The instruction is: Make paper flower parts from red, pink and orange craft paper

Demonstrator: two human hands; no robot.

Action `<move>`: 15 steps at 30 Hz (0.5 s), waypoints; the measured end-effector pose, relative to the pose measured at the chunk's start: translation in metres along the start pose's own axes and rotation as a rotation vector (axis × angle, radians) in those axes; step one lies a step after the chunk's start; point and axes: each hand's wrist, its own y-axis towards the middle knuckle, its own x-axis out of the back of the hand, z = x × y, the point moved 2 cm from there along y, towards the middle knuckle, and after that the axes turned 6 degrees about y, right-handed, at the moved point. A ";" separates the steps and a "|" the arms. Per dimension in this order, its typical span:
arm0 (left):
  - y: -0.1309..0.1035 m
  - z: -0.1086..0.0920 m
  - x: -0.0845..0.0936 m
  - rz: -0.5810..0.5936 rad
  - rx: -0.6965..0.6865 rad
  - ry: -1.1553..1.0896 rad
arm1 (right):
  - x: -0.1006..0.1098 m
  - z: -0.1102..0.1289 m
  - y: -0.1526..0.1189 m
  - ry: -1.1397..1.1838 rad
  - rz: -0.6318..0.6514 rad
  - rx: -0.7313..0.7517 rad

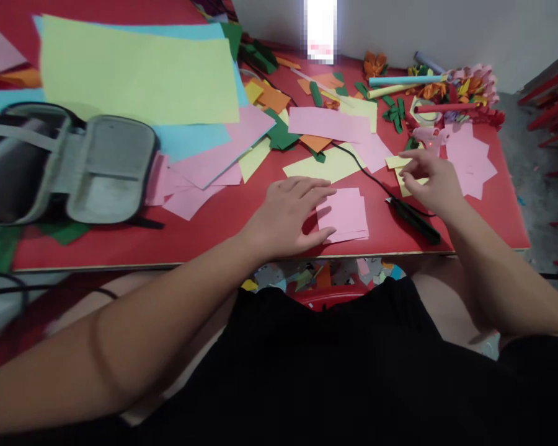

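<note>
One red worktop (pixel 223 210) ran across my view under scattered coloured paper, with a pale wall (pixel 400 25) at one o'clock and red stools (pixel 549 111) around two. An open case (pixel 116 148) sat between nine and ten. I had the left grip (pixel 332 212) spread wide, palm down, with no hold on anything that I could see; stacked pink squares (pixel 346 214) lay at its three o'clock, partly beneath the fingers, though I couldn't tell whether they touched. My right grip (pixel 402 166) was half curled over pale yellow paper (pixel 392 162), thumb and forefinger apart, nothing visible between them. From it, the squares lay at eight o'clock, a dark-handled tool (pixel 418 223) at seven.
</note>
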 end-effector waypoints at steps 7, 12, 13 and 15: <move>0.007 0.007 -0.010 -0.023 0.046 -0.072 | 0.007 0.011 -0.005 -0.240 0.086 -0.069; 0.009 0.009 -0.014 -0.064 0.063 -0.088 | 0.000 -0.008 0.002 -0.469 0.179 -0.211; 0.008 0.009 -0.014 -0.062 0.068 -0.090 | -0.002 -0.008 0.003 -0.482 0.169 -0.207; 0.007 0.009 -0.014 -0.054 0.075 -0.088 | -0.006 -0.004 0.005 -0.502 0.163 -0.202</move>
